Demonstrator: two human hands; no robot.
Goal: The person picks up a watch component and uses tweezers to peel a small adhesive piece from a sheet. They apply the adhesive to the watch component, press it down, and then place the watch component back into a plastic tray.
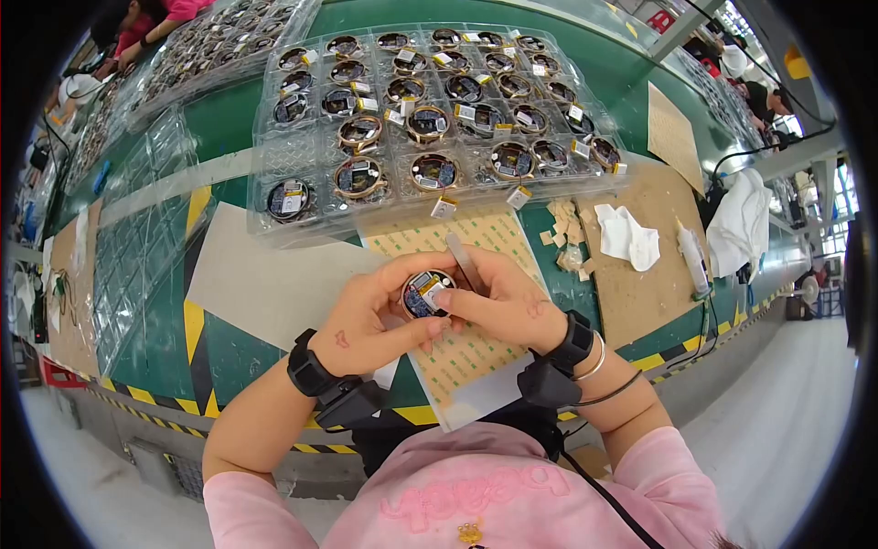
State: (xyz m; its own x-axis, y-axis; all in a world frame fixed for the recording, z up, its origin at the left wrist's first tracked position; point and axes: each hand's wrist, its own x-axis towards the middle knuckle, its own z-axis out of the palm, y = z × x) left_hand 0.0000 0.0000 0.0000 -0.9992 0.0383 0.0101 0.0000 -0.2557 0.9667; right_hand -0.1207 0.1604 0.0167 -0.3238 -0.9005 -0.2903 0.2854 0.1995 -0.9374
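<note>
My left hand (361, 320) is closed around the rim of a round watch case (423, 295), which faces up and shows a blue circuit board and a small silver-white battery. In my right hand (512, 306) is a pair of metal tweezers (463, 260), its flat end sticking up past the fingers. The right thumb presses on the battery inside the case. Both hands meet above a yellowish sheet of adhesive pieces (471, 355) with green marks. Fingers hide the tweezers' tips and the underside of the case.
Beyond my hands, a clear plastic tray (393, 209) carries rows of similar watch cases with batteries. Small tan pads (565, 224) lie right of the sheet. A brown board (631, 306) bears a white cloth (627, 238) and a white tube (693, 261). Empty clear trays (137, 256) lie left.
</note>
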